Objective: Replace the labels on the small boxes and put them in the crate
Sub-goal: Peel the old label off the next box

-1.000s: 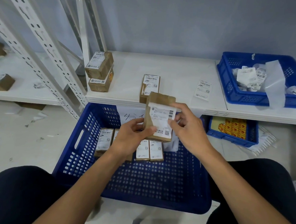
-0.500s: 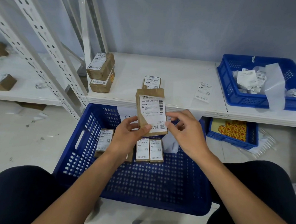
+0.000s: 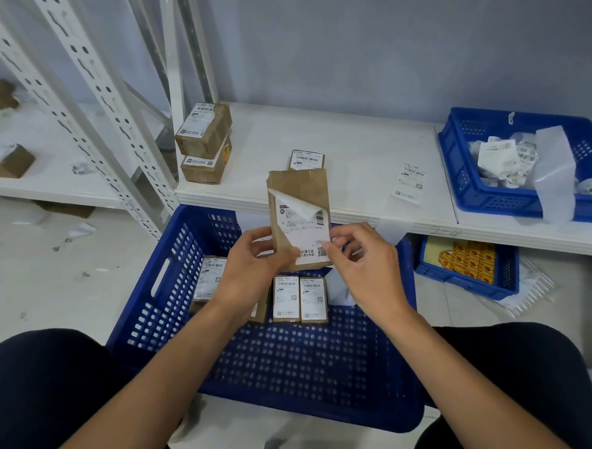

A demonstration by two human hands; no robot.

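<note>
The small brown cardboard box [image 3: 298, 193] is held upright in the air above the far end of the big blue perforated plastic crate [image 3: 168, 286], just in front of the shelf edge. A white printed shipping label [image 3: 304, 233] covers its front face. The label's top left corner is peeled away and curls over, showing its blank underside.

The left hand [image 3: 251, 270] grips the box at its lower left, thumb across the front and fingers wrapped behind. The right hand [image 3: 368, 266] pinches the box's lower right edge, its curled fingertips on the label beside the square code.

Below the hands, three labelled brown boxes [image 3: 286, 299] lie flat on the crate floor. Two lie side by side and one lies further left. The crate stands on the floor between the person's knees.

Behind, on the white metal shelf [image 3: 353, 148], lie a stack of two brown boxes [image 3: 206, 140], a single labelled box [image 3: 306, 160] and a loose white label [image 3: 410, 182]. At the right stands a smaller blue basket [image 3: 494, 200] holding crumpled paper labels. Under the shelf sits a shallow blue tray [image 3: 504, 273] of yellow and red packets.
</note>
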